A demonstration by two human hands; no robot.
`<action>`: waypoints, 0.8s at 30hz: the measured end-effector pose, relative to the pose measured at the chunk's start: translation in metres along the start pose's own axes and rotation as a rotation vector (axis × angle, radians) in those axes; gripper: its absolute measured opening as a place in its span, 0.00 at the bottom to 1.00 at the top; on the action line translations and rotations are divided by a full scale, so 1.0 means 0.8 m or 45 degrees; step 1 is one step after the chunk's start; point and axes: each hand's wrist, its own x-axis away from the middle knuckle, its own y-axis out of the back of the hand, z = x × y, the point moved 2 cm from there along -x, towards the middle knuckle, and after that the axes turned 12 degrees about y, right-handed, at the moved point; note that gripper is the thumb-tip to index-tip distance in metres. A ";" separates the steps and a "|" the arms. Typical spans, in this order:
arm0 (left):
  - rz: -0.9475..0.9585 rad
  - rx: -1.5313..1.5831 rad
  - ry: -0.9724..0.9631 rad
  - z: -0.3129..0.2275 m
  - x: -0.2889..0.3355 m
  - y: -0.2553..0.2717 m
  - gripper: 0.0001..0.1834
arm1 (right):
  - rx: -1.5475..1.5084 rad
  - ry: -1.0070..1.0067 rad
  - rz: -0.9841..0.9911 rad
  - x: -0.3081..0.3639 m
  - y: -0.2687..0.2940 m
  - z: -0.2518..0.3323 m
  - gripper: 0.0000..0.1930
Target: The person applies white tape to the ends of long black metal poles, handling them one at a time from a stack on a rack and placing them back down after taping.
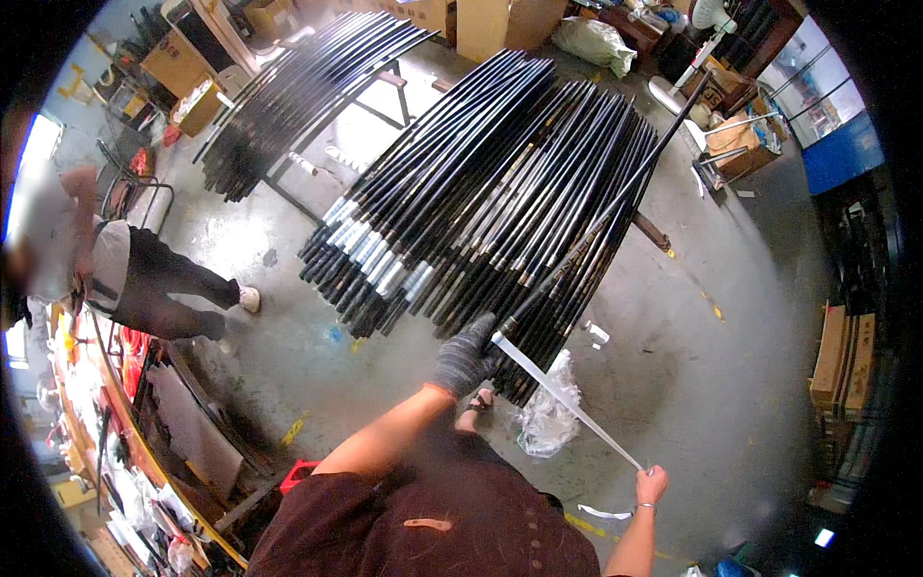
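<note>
White strip [567, 399] stretched straight from a dark pole's [630, 190] near end.
A steady, even pull, strip flat and pole firmly held, would suit this step best; a slack strip could twist. The gloved left hand [466, 362] seems closed around the pole's near end, though the glove hides its fingers; the bare right hand [651, 485], at near right, pinches the strip's other end. The pole slants along the right side of the black rods [519, 183].
</note>
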 end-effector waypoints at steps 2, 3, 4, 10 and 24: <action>0.241 -0.130 0.150 0.003 -0.013 0.003 0.27 | 0.042 0.002 -0.013 -0.009 0.011 0.008 0.11; 0.087 -0.077 -0.001 0.006 -0.018 0.002 0.25 | 0.049 -0.011 -0.009 -0.011 0.018 0.018 0.11; 0.185 0.038 0.077 0.015 -0.024 -0.003 0.25 | 0.057 -0.024 -0.005 -0.015 0.022 0.024 0.11; 0.436 0.838 0.409 0.008 -0.057 0.018 0.21 | 0.022 -0.008 -0.053 -0.052 0.031 0.037 0.10; -0.231 -0.423 0.289 0.090 -0.178 0.052 0.33 | -0.491 -0.301 0.298 0.060 -0.017 -0.128 0.14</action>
